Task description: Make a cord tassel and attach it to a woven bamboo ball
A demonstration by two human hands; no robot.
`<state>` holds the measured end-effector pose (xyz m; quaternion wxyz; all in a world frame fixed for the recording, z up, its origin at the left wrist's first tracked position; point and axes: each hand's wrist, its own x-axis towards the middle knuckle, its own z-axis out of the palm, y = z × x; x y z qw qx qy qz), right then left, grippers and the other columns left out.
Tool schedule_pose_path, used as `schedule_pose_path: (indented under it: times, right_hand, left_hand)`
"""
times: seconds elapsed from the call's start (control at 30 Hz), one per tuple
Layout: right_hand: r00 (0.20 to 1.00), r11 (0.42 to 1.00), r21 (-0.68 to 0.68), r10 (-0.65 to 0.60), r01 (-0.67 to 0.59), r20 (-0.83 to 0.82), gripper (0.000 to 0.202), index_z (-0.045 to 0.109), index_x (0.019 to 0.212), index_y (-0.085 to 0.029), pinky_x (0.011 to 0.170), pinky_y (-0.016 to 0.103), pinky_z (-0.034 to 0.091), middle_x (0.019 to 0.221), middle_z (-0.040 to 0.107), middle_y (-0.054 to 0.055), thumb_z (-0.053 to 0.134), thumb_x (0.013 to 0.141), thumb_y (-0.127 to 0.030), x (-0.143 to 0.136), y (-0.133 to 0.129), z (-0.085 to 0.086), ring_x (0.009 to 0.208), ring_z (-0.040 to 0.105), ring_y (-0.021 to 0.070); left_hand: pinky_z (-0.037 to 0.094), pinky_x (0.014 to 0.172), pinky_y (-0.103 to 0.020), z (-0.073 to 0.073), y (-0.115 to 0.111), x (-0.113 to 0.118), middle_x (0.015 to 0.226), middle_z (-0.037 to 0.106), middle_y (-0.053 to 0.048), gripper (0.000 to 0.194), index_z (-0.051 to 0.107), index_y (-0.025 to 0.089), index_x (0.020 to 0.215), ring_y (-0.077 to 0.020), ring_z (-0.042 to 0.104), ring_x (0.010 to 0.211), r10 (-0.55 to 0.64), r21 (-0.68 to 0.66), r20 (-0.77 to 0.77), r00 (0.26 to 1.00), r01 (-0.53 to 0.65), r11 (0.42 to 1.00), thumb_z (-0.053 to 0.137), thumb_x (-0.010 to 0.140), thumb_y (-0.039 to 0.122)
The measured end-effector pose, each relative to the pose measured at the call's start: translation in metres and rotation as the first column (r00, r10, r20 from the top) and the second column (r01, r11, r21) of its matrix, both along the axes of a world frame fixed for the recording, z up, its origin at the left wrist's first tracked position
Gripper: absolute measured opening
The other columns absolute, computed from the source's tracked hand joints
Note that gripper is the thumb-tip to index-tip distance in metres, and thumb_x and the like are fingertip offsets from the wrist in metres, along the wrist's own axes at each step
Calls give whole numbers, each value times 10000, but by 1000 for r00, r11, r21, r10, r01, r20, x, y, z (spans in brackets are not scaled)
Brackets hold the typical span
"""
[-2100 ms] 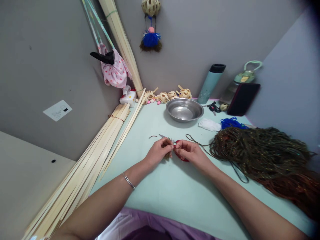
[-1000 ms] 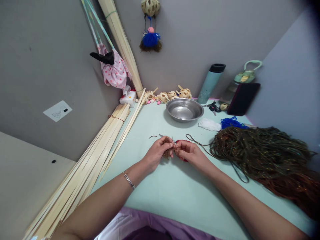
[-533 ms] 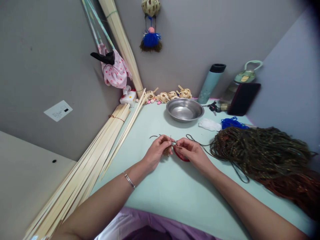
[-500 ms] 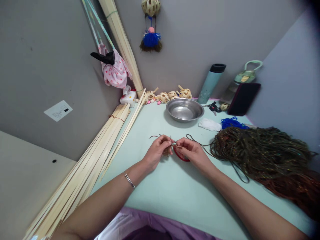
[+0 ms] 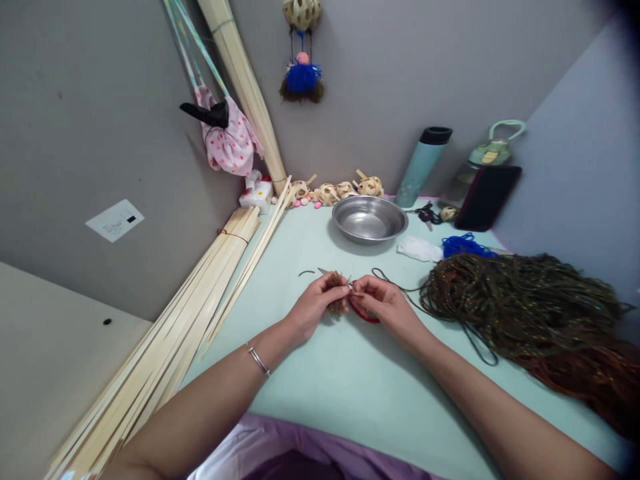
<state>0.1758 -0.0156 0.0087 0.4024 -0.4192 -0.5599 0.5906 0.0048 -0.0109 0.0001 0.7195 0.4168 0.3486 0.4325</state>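
Observation:
My left hand [image 5: 313,305] is closed around a small fuzzy brown yarn tassel [image 5: 335,307], its thumb pressed near the tassel's tied end. Close to its fingertips, my right hand [image 5: 384,298] pinches a thin strand of brown yarn, partly hidden by the fingers. Beneath the two hands lies a pair of scissors with a red handle [image 5: 367,316]; only a loop and a blade tip show. A dark cord [image 5: 407,291] trails from a big heap of dark brown-green yarn [image 5: 520,307] on the right toward my right hand.
A steel bowl [image 5: 370,220] stands behind my hands. White yarn [image 5: 420,249], blue yarn [image 5: 467,245], a phone [image 5: 487,199] and a blue tumbler [image 5: 423,167] are at the back right. Bamboo strips [image 5: 200,287] line the left; woven balls [image 5: 327,194] sit along the wall.
The fingers of both hands have shifted slightly at the tied end of the tassel. The loop of yarn seen between the fingertips before is now drawn smaller or hidden.

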Motion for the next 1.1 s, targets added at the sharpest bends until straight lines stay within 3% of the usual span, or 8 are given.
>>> schedule_pose_path:
  times: [0.2, 0.43, 0.7, 0.83, 1.1]
  right_hand:
    - [1000, 1000, -8, 18, -18, 1, 203, 560, 801, -188, 479, 247, 266, 663, 575, -19, 670, 841, -354, 0, 2, -2, 508, 379, 87]
    - [1000, 1000, -3, 21, -21, 2, 209, 561, 799, -191, 481, 243, 265, 595, 521, -45, 671, 855, -359, 0, 0, 0, 507, 367, 86]
    - [1000, 1000, 7, 19, -19, -2, 235, 565, 809, -196, 482, 251, 266, 683, 603, -4, 673, 859, -398, -1, 0, 2, 518, 390, 95]
    - [1000, 1000, 16, 16, -16, 7, 234, 566, 801, -195, 481, 251, 268, 638, 577, -16, 671, 863, -395, -2, -1, 2, 512, 387, 98]
    - [998, 996, 83, 44, -46, 34, 157, 588, 804, -197, 541, 257, 360, 712, 587, -18, 662, 848, -328, -3, -5, 4, 590, 445, 113]
  left_hand:
    - [454, 657, -191, 6, 0, -2, 860, 622, 11, 192, 581, 180, 899, -65, 577, 661, -23, 4, 143, 989, 23, 1000, 712, 850, 310]
    - [463, 646, -192, 8, 2, -3, 818, 620, 15, 232, 589, 176, 885, -69, 580, 647, -32, -9, 194, 980, 34, 999, 744, 828, 339]
    - [484, 688, -227, 9, 2, -3, 852, 599, 7, 192, 627, 164, 929, -82, 574, 670, -24, -31, 169, 985, 29, 999, 718, 763, 199]
    - [474, 658, -226, 7, 1, -2, 797, 591, 13, 171, 611, 162, 894, -86, 571, 640, -22, -41, 110, 994, 26, 999, 673, 735, 151]
    - [448, 607, -204, -2, 0, 0, 697, 600, 27, 193, 519, 185, 811, -84, 569, 589, 44, -34, -10, 999, -44, 998, 684, 815, 285]
